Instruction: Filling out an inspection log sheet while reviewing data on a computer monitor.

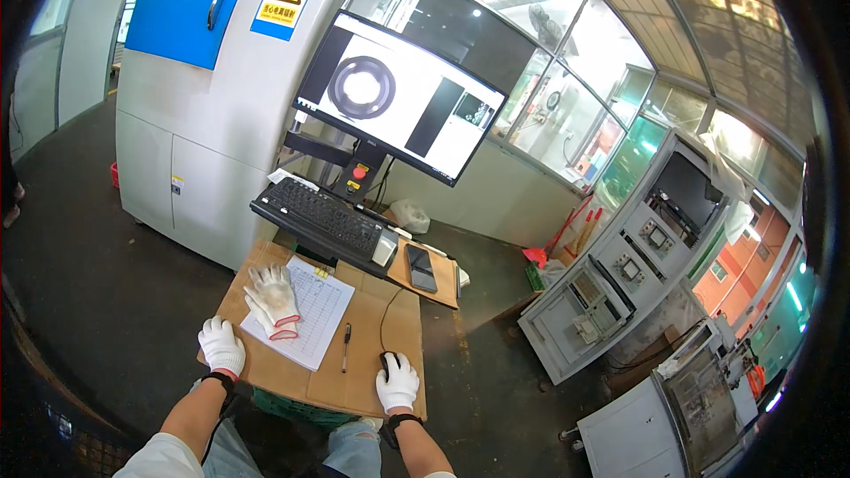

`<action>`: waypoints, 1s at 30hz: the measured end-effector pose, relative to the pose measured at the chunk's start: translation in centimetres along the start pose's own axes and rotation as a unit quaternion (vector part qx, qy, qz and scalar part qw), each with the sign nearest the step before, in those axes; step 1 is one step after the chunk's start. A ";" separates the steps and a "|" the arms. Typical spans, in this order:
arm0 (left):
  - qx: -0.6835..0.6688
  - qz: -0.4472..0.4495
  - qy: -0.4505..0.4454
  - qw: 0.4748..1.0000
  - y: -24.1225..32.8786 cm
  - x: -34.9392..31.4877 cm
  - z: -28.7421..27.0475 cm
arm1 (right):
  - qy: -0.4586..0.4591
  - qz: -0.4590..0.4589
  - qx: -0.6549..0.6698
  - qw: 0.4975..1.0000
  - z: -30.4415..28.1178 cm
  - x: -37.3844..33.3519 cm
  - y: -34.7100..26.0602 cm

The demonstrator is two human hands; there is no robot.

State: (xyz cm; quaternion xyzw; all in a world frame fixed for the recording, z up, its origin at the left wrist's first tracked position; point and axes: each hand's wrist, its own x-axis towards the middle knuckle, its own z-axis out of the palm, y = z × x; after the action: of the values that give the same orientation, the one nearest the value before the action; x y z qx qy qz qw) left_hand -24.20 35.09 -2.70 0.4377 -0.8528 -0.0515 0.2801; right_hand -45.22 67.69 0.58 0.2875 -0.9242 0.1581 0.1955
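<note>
My left hand (221, 347), in a white knit glove, rests on the left edge of a cardboard-topped table (372, 310), fingers lying flat with nothing in them. At the table's right side my right hand (397, 383), gloved the same way, lies over a black computer mouse (384, 360), mostly hidden under the palm. Between the hands are a black pen (346, 348) and printed sheets (312, 329) held by a clip. A pair of soiled white work gloves (274, 299) with red cuffs lies on the sheets.
Beyond the table, a keyboard (323, 215) sits on a tray beside a phone (421, 267). Above it a monitor (398, 97) shows a dark ring; a red button (359, 173) is below. A grey cabinet (204, 142) with a blue door stands left, grey machine consoles (611, 274) right.
</note>
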 end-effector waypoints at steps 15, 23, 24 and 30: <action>-0.004 0.004 0.015 1.000 0.0 -0.1 0.0 | -0.019 -0.001 0.004 1.000 -0.3 0.1 0.0; -0.019 0.008 0.018 1.000 -0.1 -0.1 0.0 | 0.007 -0.011 -0.005 1.000 -0.2 0.0 0.0; -0.018 0.010 0.021 1.000 -0.1 -0.1 0.1 | 0.011 -0.012 -0.005 1.000 -0.2 -0.1 0.0; -0.026 -0.018 -0.023 0.999 0.4 0.2 -0.5 | 0.002 0.000 0.007 1.000 -0.1 0.1 0.2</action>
State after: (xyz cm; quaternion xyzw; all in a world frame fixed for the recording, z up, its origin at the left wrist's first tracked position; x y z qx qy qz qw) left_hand -24.26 35.28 -2.05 0.4441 -0.8497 -0.0885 0.2702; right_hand -45.40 67.83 0.71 0.2886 -0.9226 0.1653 0.1954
